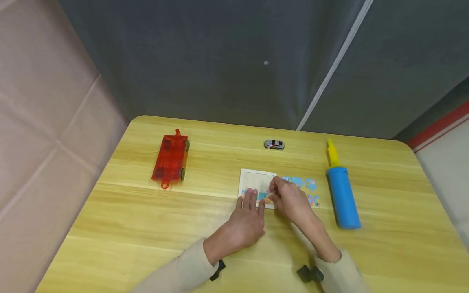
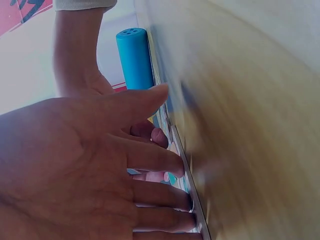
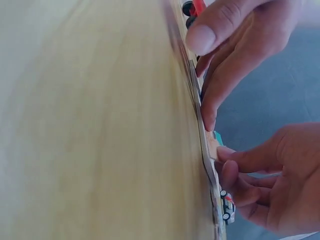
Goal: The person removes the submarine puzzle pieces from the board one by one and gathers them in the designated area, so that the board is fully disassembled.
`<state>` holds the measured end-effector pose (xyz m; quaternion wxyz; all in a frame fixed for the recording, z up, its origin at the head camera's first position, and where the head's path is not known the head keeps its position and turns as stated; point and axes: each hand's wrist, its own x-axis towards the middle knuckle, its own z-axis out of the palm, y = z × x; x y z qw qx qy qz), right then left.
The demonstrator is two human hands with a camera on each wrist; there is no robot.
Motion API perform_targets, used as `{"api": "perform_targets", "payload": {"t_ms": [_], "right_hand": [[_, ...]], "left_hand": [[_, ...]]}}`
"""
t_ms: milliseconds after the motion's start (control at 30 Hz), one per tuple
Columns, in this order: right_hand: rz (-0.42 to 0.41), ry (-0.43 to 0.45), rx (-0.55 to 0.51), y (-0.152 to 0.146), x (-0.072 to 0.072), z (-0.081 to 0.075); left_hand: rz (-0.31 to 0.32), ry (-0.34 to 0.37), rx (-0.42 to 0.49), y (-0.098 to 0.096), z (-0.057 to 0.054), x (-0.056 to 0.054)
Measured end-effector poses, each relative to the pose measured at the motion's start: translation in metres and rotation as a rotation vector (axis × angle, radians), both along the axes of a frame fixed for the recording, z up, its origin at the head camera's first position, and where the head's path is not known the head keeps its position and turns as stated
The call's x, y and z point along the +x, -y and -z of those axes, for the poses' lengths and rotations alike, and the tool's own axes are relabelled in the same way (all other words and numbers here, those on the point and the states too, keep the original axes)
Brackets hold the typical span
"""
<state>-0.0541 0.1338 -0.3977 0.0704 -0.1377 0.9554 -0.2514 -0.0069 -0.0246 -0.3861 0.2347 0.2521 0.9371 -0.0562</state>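
Observation:
A white square puzzle tray [image 1: 258,176] lies on the table, with a row of colourful puzzle pieces along its near side. My left hand [image 1: 247,221] rests on that near side, its fingers fairly straight and spread over the pieces. At the tray's right edge my right hand [image 1: 293,203] pinches a small puzzle piece [image 3: 213,146] between thumb and fingertips. In the right wrist view the piece stands tilted above the tray's edge. Loose puzzle pieces [image 1: 310,184] lie just right of the tray, partly hidden by the right hand.
A red see-through toy trailer [image 1: 170,158] stands at the left of the wooden table [image 1: 146,240]. Behind the tray is a small silver toy car [image 1: 274,144]. A blue hand pump [image 1: 343,197] with a yellow nozzle lies to the right. A dark partition [image 1: 220,61] borders the far edge.

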Motion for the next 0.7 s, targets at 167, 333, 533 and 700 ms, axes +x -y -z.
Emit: {"api": "perform_targets", "payload": {"t_ms": [167, 333, 533, 700], "right_hand": [[-0.003, 0.004, -0.089, -0.007, -0.005, 0.003], [0.025, 0.146, -0.175, -0.023, -0.01, -0.009], [0.038, 0.254, -0.169, -0.042, -0.013, -0.02], [0.034, 0.344, -0.17, -0.049, -0.014, -0.022]], "left_hand": [[0.001, -0.007, -0.011, 0.0, -0.008, 0.003], [-0.01, -0.001, -0.01, -0.001, -0.01, 0.004], [-0.009, -0.006, -0.013, -0.002, -0.009, 0.004], [-0.005, -0.005, -0.007, -0.001, -0.009, 0.004]]}}
